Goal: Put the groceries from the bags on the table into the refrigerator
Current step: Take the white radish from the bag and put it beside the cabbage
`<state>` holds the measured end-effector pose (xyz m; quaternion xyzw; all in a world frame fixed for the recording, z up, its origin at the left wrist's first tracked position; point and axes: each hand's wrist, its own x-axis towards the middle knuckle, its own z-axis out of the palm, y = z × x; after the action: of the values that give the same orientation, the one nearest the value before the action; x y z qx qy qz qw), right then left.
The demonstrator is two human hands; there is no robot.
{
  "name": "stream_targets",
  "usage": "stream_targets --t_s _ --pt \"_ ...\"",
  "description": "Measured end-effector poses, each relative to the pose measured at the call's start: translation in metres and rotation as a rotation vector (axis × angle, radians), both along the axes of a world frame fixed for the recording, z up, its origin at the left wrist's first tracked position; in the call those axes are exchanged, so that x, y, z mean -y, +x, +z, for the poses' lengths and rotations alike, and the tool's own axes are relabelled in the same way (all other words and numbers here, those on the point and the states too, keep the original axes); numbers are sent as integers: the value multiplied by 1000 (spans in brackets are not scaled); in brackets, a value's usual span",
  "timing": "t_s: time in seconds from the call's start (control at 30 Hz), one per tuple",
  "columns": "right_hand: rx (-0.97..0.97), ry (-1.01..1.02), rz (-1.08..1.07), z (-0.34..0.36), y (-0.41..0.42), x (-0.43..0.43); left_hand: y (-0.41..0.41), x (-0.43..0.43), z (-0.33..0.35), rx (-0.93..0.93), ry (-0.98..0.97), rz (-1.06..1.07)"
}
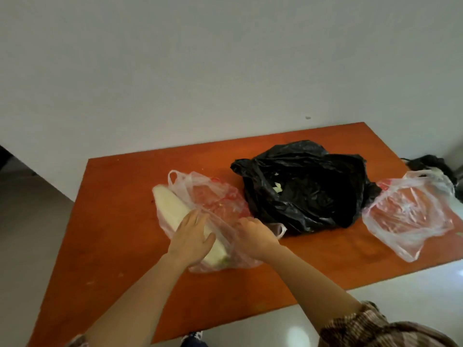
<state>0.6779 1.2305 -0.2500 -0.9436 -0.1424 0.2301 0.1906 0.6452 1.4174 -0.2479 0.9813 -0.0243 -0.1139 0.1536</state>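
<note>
An orange surface (112, 221) is standing against a pale wall (225, 71). A crumpled black bag (308, 186) is lying at the surface's middle, toward the far edge. A clear bag with red print (411, 216) is lying open near the right edge. A second clear bag (215, 196) is lying just left of the black one. A long white radish (170, 204) is lying partly under this bag's plastic, pointing toward the far left corner. The left hand (193, 234) is resting on the radish, its grip wide and fingers spread. The right hand (255, 234) is curling its fingers, seemingly pinching the second clear bag in a narrow grip.
</note>
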Motion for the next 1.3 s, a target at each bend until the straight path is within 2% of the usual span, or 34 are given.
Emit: stream_targets --t_s 0.1,0.2,0.37,0.5,0.57,0.63,0.73,0.8,0.87,1.0,1.07,1.2,1.27,1.3 --pt "-63 -16 -115 -7 6 -18 14 -20 -7 -40 25 -226" --pt "-98 -28 -205 -19 9 -33 28 -38 -14 -74 10 -362" --pt "-127 51 -325 -19 5 -44 35 -49 -29 -15 -118 -405" --pt "-111 232 -345 7 -10 -48 38 -54 -34 5 -205 -449" --pt "-209 290 -269 16 -24 -47 38 -56 -35 56 -238 -504" --pt "-275 315 -225 15 -39 -47 36 -60 -36 190 -230 -597" --pt "-236 365 -342 7 -59 -45 27 -75 -43 301 -229 -662" --pt "-148 326 -434 -2 -69 -44 15 -85 -46 360 -250 -651" --pt "-33 251 -434 -12 -79 -44 3 -96 -48 374 -245 -606" --pt "-23 163 -465 -23 -88 -51 -16 -119 -59 177 -40 -482" --pt "1 107 -447 -26 -86 -53 -22 -124 -61 93 -4 -424" --pt "196 35 -354 -28 -81 -60 -21 -106 -43 223 -153 -276" --pt "175 38 -352 -25 -73 -68 -11 -90 -34 343 -176 -266" --pt "134 23 -365 -25 -67 -71 -4 -84 -31 344 -153 -294"
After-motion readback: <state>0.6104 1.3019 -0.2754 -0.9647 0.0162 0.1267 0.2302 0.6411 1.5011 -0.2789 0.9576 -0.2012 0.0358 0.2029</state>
